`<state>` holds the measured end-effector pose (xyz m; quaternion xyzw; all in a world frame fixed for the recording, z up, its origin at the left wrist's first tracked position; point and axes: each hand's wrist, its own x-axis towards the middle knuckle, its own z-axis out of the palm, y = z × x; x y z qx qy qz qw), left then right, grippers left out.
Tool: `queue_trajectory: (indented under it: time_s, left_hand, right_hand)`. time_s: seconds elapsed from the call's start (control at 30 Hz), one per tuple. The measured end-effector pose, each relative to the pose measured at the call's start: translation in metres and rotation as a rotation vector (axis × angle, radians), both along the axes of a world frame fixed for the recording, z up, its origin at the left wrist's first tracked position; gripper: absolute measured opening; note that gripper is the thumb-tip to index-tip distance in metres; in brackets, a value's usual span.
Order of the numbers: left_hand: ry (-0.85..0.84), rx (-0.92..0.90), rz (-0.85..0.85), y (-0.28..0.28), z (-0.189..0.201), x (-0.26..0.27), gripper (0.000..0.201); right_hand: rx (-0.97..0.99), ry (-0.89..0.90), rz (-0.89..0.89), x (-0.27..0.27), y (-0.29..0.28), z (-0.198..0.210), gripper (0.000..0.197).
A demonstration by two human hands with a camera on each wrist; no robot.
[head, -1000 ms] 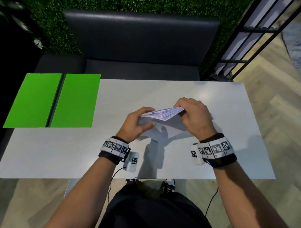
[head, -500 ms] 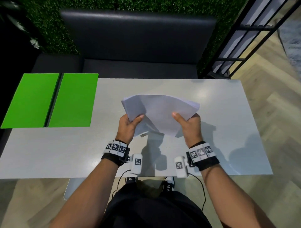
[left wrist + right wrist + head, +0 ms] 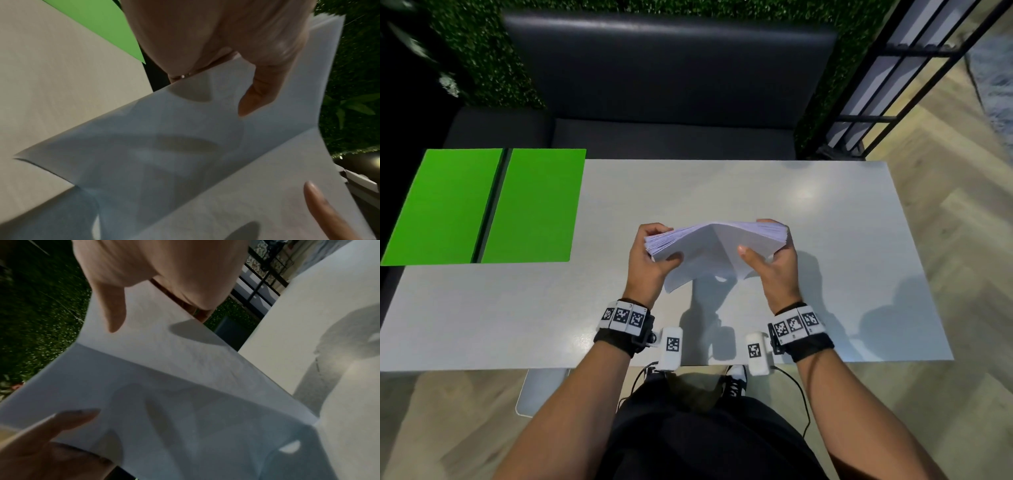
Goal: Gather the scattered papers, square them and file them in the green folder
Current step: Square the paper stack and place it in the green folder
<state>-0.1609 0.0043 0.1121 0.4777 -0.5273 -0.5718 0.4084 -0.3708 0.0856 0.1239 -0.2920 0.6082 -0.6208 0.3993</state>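
Both my hands, left (image 3: 650, 260) and right (image 3: 774, 265), pinch the stack of papers (image 3: 714, 246) above mid-tabletop (image 3: 825, 212); the open green folder (image 3: 482, 205) lies at the far-left corner, nearer my left.

White papers (image 3: 709, 246), bright green folder (image 3: 534, 205), pale grey table (image 3: 756, 185), black-and-white checkered wristbands (image 3: 624, 317).

folder (image 3: 482, 205) on table (image 3: 756, 192), far left of papers (image 3: 709, 250)

Pale table (image 3: 756, 192), dark bench (image 3: 671, 137), green hedge wall (image 3: 482, 68), herringbone wood floor (image 3: 962, 240), black-framed glazing (image 3: 914, 51).
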Motion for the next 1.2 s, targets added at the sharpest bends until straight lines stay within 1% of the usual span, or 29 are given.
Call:
queue_trajectory:
  time_s: [0.07, 0.17, 0.27, 0.33, 0.4, 0.47, 0.57, 0.67, 0.73, 0.8, 0.9, 0.93, 1.0, 1.03, 1.1, 1.17, 1.2]
  left_hand:
    - [0.002, -0.011, -0.002, 0.0, 0.003, -0.002, 0.05]
    - [0.048, -0.059, 0.014, -0.001, 0.009, 0.0, 0.048]
    - [0.094, -0.065, -0.033, -0.001, 0.015, -0.001, 0.043]
    - [0.152, -0.048, -0.032, 0.001, 0.019, -0.002, 0.039]
    - [0.18, -0.078, -0.001, 0.001, 0.02, -0.003, 0.034]
    - [0.201, -0.076, 0.044, 0.001, 0.023, -0.007, 0.028]
    - [0.181, -0.036, 0.113, 0.0, 0.025, -0.012, 0.016]
    - [0.178, -0.023, 0.154, -0.002, 0.026, -0.015, 0.012]
    - [0.183, -0.014, 0.154, -0.001, 0.029, -0.016, 0.015]
    - [0.191, -0.013, 0.139, 0.0, 0.031, -0.015, 0.022]
    - [0.182, -0.059, 0.04, 0.0, 0.026, -0.008, 0.034]
    - [0.153, -0.073, -0.002, 0.0, 0.022, -0.006, 0.041]
    - [0.029, -0.085, -0.037, 0.0, 0.014, -0.002, 0.052]
    - [-0.017, -0.091, -0.036, -0.002, 0.01, -0.002, 0.05]
    - [-0.023, -0.111, -0.045, -0.005, 0.005, 0.0, 0.038]
    - [0.011, -0.081, -0.04, -0.011, -0.001, 0.002, 0.029]
    - [0.005, -0.039, -0.026, -0.014, -0.006, 0.002, 0.028]
  right_hand:
    - [-0.005, 0.021, 0.044, 0.002, 0.0, 0.002, 0.065]
    - [-0.033, 0.052, 0.046, 0.0, 0.001, 0.004, 0.077]
    - [-0.038, 0.059, 0.093, -0.002, 0.001, 0.007, 0.08]
    - [-0.039, 0.067, 0.1, -0.002, 0.0, 0.008, 0.077]
    - [-0.062, 0.082, 0.058, -0.002, 0.001, 0.009, 0.064]
    - [-0.077, 0.069, -0.005, 0.002, 0.001, 0.013, 0.048]
    - [-0.062, 0.003, -0.123, 0.011, -0.005, 0.015, 0.037]
    - [-0.058, -0.017, -0.225, 0.014, -0.013, 0.016, 0.026]
    - [-0.057, -0.014, -0.247, 0.014, -0.017, 0.016, 0.027]
    - [-0.054, -0.016, -0.261, 0.015, -0.017, 0.019, 0.029]
    - [-0.057, -0.023, -0.257, 0.015, -0.018, 0.021, 0.027]
    - [-0.06, -0.013, -0.25, 0.015, -0.018, 0.02, 0.026]
    - [-0.054, 0.017, -0.23, 0.012, -0.017, 0.016, 0.032]
    - [-0.047, 0.037, -0.212, 0.011, -0.017, 0.013, 0.037]
    - [-0.042, 0.072, -0.171, 0.008, -0.016, 0.008, 0.046]
    - [-0.054, 0.092, -0.118, 0.005, -0.015, 0.004, 0.046]
    - [-0.06, 0.083, -0.099, 0.004, -0.014, 0.002, 0.045]
